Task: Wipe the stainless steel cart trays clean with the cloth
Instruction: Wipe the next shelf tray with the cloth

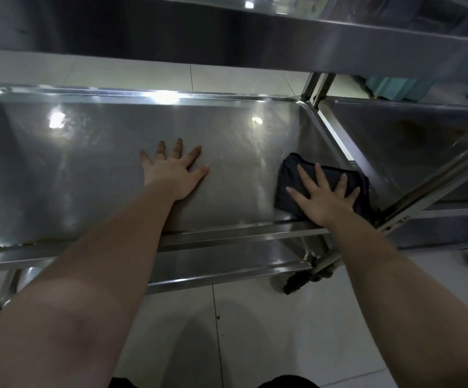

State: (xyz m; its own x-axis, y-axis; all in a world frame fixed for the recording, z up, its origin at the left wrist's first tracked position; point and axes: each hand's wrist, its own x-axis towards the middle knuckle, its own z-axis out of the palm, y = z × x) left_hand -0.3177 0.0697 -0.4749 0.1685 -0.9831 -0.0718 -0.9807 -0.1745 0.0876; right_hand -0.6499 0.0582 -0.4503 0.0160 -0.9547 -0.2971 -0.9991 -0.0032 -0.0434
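The middle stainless steel tray (92, 163) of the cart spans most of the view, shiny and reflecting ceiling lights. My left hand (174, 170) lies flat on its centre with fingers spread, holding nothing. My right hand (325, 196) presses flat with spread fingers on a dark folded cloth (291, 175) in the tray's near right corner, close to the rim. The cloth's right part is partly covered by my fingers.
The top tray (227, 32) overhangs above. A lower tray (221, 261) shows below the front rim. A second steel cart (412, 141) stands to the right behind a slanted cart post (434, 183). Caster wheels (305, 278) rest on the pale tiled floor (269, 326).
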